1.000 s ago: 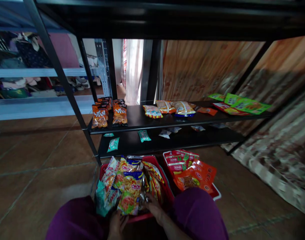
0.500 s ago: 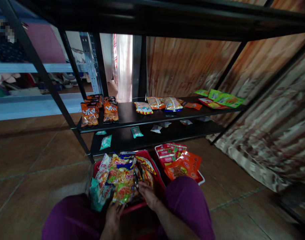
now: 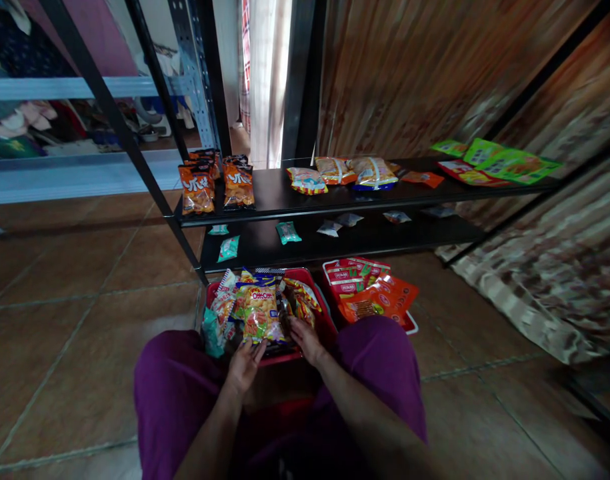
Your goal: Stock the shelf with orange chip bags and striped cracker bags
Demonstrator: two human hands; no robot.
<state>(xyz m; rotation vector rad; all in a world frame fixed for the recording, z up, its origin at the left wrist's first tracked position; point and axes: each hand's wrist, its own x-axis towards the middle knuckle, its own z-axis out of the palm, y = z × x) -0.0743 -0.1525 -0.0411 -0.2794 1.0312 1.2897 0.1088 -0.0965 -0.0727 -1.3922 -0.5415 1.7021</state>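
Between my knees stands a red basket [image 3: 329,333] filled with snack packets. My left hand [image 3: 245,365] pinches the lower edge of a yellow snack bag [image 3: 261,307], which leans upright on top of the heap. At its right side, my right hand [image 3: 306,339] reaches in with fingers stretched out, the tips against a dark shiny packet [image 3: 285,312]. Whether that hand bears any weight is hidden. Red-and-yellow packets [image 3: 302,297] lie to the right in the basket, white-and-red ones [image 3: 225,300] and a teal packet [image 3: 213,335] to the left.
A second basket [image 3: 411,325] holds red and orange packets. Ahead, a black rack's upper shelf [image 3: 269,193] carries orange bags [image 3: 197,189], yellow-and-white bags [image 3: 375,173] and green packets [image 3: 505,160]. Its lower shelf [image 3: 259,253] carries small teal packets [image 3: 288,232]. A rack post [image 3: 119,127] rises at left.
My view has tilted down and shifted left, so the rack and baskets sit higher in the picture. The yellow bag now stands more upright against the heap. Both hands remain at it.
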